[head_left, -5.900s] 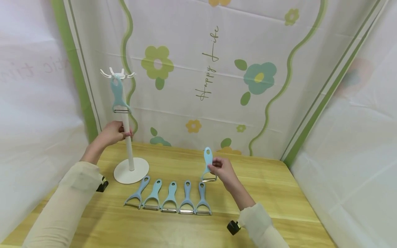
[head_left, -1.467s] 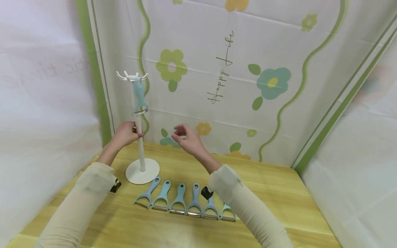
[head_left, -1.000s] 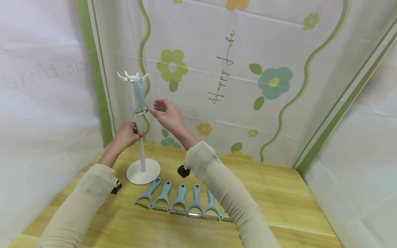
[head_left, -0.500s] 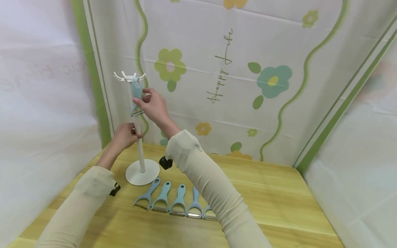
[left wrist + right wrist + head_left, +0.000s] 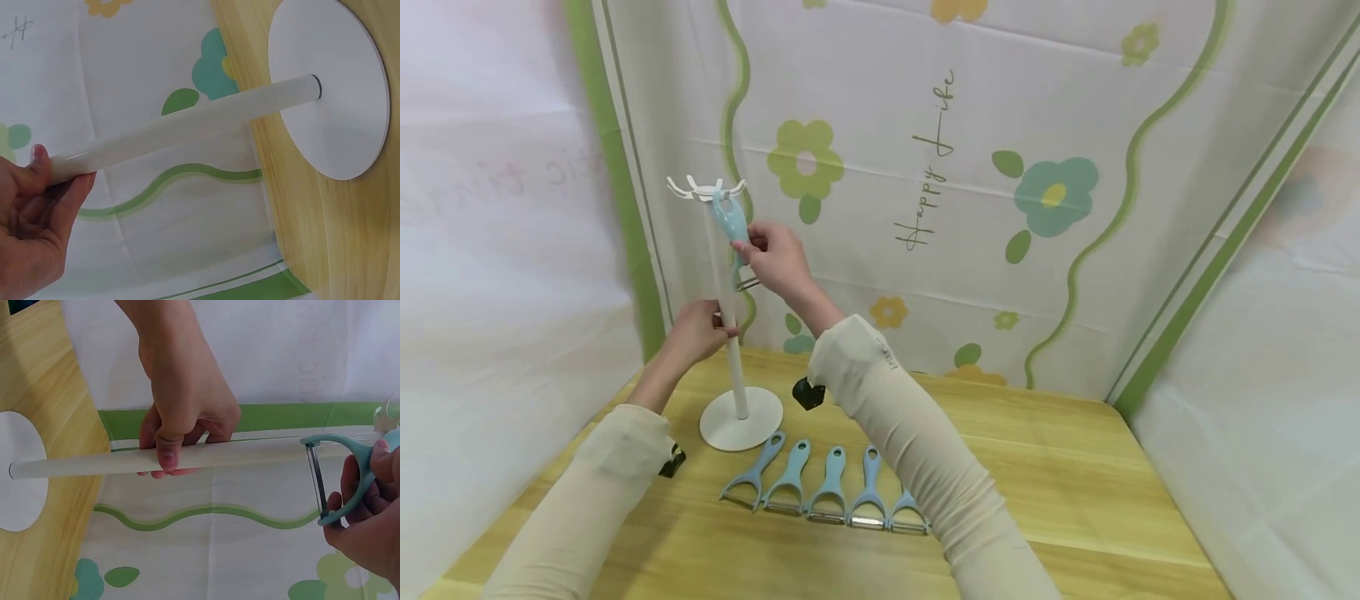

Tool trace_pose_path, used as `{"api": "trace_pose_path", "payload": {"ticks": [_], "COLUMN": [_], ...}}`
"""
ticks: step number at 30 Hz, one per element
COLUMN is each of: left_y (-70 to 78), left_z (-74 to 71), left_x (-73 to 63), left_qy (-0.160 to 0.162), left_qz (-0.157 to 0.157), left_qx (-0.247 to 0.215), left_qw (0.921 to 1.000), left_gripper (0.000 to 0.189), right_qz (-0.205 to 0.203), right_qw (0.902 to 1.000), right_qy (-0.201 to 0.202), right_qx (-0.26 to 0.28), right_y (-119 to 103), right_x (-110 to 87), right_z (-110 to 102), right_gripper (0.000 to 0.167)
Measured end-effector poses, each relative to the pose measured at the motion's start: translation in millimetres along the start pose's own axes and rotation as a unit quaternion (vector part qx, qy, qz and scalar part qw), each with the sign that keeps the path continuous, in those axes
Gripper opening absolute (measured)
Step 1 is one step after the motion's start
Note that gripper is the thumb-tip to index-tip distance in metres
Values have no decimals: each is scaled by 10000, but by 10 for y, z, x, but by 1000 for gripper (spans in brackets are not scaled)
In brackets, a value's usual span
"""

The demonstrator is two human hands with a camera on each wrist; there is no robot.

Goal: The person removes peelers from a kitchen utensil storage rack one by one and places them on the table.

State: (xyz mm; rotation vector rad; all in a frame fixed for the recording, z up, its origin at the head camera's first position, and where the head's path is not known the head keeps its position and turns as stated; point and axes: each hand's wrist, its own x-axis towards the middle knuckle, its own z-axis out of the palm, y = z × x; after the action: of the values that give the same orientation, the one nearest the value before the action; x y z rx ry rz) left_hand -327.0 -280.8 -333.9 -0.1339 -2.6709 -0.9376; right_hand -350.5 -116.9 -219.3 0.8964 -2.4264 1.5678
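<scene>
On the left of the head view stands a white hook stand (image 5: 736,367) with a round base. My left hand (image 5: 696,329) grips its pole about midway up; the left wrist view shows thumb and fingers around the pole (image 5: 187,122). My right hand (image 5: 781,262) pinches a light blue Y-shaped peeler (image 5: 730,218) by its handle, just below the hooks. The handle's holed end is up against a hook, and I cannot tell whether it still hangs there. In the right wrist view the peeler's blade (image 5: 317,478) faces toward the base, beside the pole.
Several blue peelers (image 5: 828,483) lie in a row on the wooden table (image 5: 1060,500), in front of the stand's base (image 5: 722,427). My right sleeve covers the row's right end. Patterned cloth (image 5: 865,183) walls the table in at the back and sides.
My right hand set one peeler down at the row's right end, then moved up left and took hold of the hanging peeler, which now tilts. My left hand keeps its grip on the pole.
</scene>
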Motion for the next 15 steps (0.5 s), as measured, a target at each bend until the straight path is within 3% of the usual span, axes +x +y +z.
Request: {"api": "trace_pose_path", "payload": {"ticks": [7,15], "left_y": [-15,-4], "left_z": [-13,-6], "left_x": [-12,-12], "left_qy": [0,-29], "left_qz": [77,64], "left_qx": [13,80], "left_qw": [10000,9999], "left_gripper": [24,25], "right_qz": [41,-95], "right_qw": [9995,9996], "right_qy": [-296,-234], "right_qx": [82,120], "right_y": [-51,-144], "right_x": [-22,-14], "right_z": [-77,-178], "right_gripper": [18,20]}}
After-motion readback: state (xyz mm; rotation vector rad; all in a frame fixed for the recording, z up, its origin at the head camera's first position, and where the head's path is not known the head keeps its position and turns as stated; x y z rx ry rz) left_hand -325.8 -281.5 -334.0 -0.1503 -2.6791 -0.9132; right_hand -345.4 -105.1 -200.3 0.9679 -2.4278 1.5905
